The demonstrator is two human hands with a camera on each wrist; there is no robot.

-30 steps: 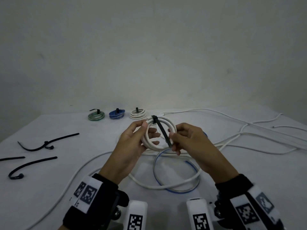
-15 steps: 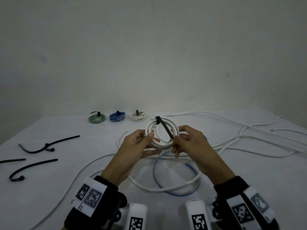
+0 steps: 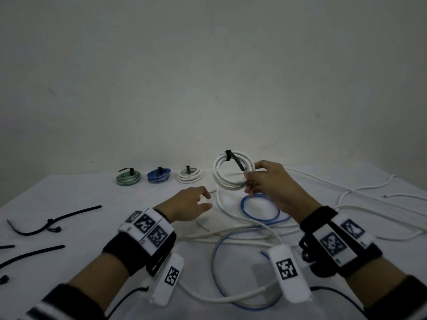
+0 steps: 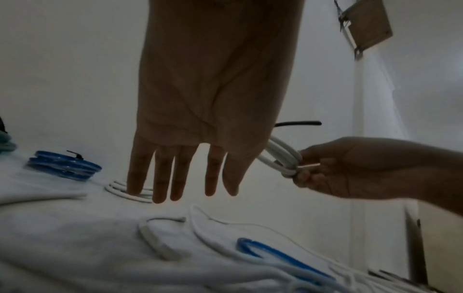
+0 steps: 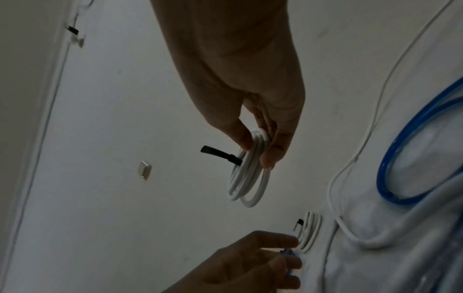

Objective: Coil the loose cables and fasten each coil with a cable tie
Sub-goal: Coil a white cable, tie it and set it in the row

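My right hand (image 3: 255, 179) pinches a white cable coil (image 3: 227, 173) and holds it upright above the table; a black cable tie (image 3: 235, 160) is fastened round its top, its tail slanting across the ring. The right wrist view shows the coil (image 5: 246, 178) hanging from the thumb and fingers, with the tie (image 5: 220, 155) sticking out sideways. My left hand (image 3: 196, 203) hovers apart from the coil, fingers (image 4: 160, 176) straight and spread, holding nothing. A loose blue cable (image 3: 258, 207) and loose white cables (image 3: 233, 234) lie under the hands.
Three tied coils sit in a row at the back: green (image 3: 128, 177), blue (image 3: 159, 175), white (image 3: 189, 176). Spare black cable ties (image 3: 50, 221) lie at the left on the white table (image 3: 80, 199). More white cable (image 3: 360, 188) trails off to the right. A wall stands behind.
My left hand has let go of the white coil and dropped away to the left, fingers opening. The right hand now holds the coil alone and has carried it up and farther back.
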